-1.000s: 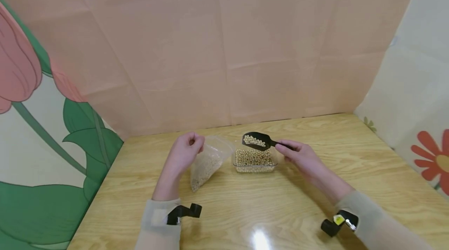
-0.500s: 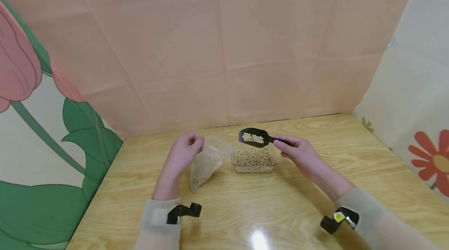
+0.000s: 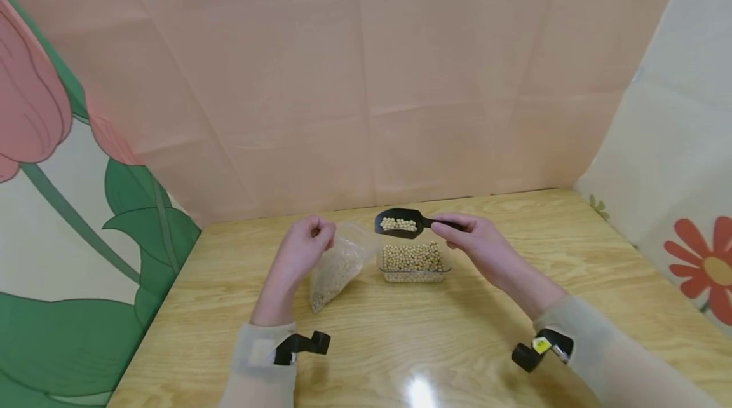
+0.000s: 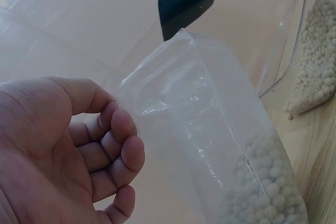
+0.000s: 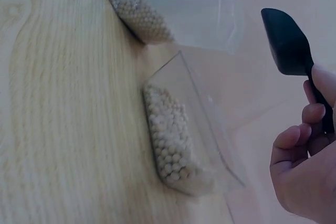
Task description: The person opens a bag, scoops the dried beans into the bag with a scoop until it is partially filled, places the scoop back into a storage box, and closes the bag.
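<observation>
Two hands at work, head view: the left hand (image 3: 302, 248) pinches the top edge of a clear plastic bag (image 3: 337, 265) of pale beans at centre frame, its lower end resting on the wooden bench (image 3: 457, 332).
Right hand, head view: the right hand (image 3: 483, 248) has its grip clamped on the handle of a black scoop (image 3: 400, 224) loaded with beans, held above the far left corner of a clear container (image 3: 413, 262), just right of the bag's mouth.
Container, head view: it sits on the bench between the two hands, part-filled with beans.
Left wrist view: curled fingers (image 4: 118, 153) at lower left hold the bag (image 4: 220, 145) open; beans fill its lower right; the scoop's dark underside (image 4: 185, 1) hangs at top centre; the container wall (image 4: 310, 51) stands at right.
Right wrist view: thumb and fingers (image 5: 299, 145) at lower right grip the scoop (image 5: 289, 43); the container (image 5: 178, 135) lies mid-frame, the bag (image 5: 178, 22) at top.
</observation>
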### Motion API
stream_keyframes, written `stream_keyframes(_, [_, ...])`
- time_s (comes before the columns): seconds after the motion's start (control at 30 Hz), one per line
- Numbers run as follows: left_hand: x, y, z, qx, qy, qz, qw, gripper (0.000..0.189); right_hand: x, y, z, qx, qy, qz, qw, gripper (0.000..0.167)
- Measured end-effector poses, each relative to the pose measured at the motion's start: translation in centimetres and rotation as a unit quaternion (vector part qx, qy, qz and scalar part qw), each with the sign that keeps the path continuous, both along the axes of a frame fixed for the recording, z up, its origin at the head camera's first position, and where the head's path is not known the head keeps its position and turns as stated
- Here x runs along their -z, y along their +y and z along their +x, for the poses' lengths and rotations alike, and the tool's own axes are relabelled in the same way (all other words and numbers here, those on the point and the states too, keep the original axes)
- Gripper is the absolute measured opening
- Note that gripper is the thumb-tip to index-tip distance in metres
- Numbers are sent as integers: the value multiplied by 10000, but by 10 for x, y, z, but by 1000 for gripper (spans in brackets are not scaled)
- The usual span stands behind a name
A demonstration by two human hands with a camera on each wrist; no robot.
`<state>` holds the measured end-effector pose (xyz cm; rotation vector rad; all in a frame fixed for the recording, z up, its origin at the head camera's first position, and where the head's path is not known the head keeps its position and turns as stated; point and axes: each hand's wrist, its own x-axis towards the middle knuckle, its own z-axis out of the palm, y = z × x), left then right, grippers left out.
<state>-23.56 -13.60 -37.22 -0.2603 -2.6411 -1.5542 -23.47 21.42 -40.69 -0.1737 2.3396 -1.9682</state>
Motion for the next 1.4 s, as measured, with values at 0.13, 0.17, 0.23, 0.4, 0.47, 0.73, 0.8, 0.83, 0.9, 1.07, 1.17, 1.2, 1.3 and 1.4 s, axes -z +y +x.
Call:
stream_keyframes(0.13, [2, 1, -1, -1, 18, 32, 10000, 28, -5, -8, -2, -13, 56, 96, 9999, 55])
stream_keyframes(0.17, [2, 1, -1, -5, 25, 22, 10000, 28, -6, -10, -2, -11, 48, 137, 9999, 54])
stream_keyframes(0.23, [2, 2, -1, -14, 20, -1, 10000, 28, -8, -13, -3, -23, 63, 239, 9997, 53])
stream_keyframes(0.4, [2, 3, -1, -34, -12, -57, 10000, 28, -14, -20, -5, -94, 118, 564, 9983, 51])
stream_keyframes(0.47, [2, 3, -1, -47, -13, -70, 10000, 28, -17, -23, -5, -118, 136, 665, 9976, 51])
stream_keyframes(0.73, [1, 5, -1, -85, -102, -87, 9999, 27, -28, -32, -8, -258, 316, 1289, 9908, 46])
stream_keyframes(0.8, [0, 5, -1, -104, -122, -104, 9998, 26, -31, -35, -8, -284, 470, 1520, 9869, 44])
stream_keyframes(0.83, [0, 5, -1, -116, -126, -108, 9998, 26, -33, -36, -8, -293, 546, 1629, 9847, 43])
stream_keyframes(0.9, [-1, 5, -1, -124, -122, -106, 9998, 26, -37, -39, -8, -314, 716, 1796, 9806, 40])
stream_keyframes(1.07, [-2, 4, -1, -120, -69, -89, 9999, 26, -44, -46, -7, -373, 1021, 2006, 9736, 34])
stream_keyframes(1.17, [-2, 4, -1, -120, -69, -73, 9999, 27, -47, -48, -7, -384, 1148, 2137, 9694, 33])
stream_keyframes(1.2, [-1, 4, -1, -120, -67, -71, 9999, 27, -48, -49, -7, -389, 1176, 2180, 9681, 33])
stream_keyframes(1.3, [-1, 3, -1, -113, -56, -72, 9999, 27, -50, -50, -6, -391, 1221, 2275, 9653, 32])
stream_keyframes(1.4, [0, 3, -1, -95, -30, -66, 9999, 28, -53, -51, -5, -411, 1278, 2333, 9631, 31])
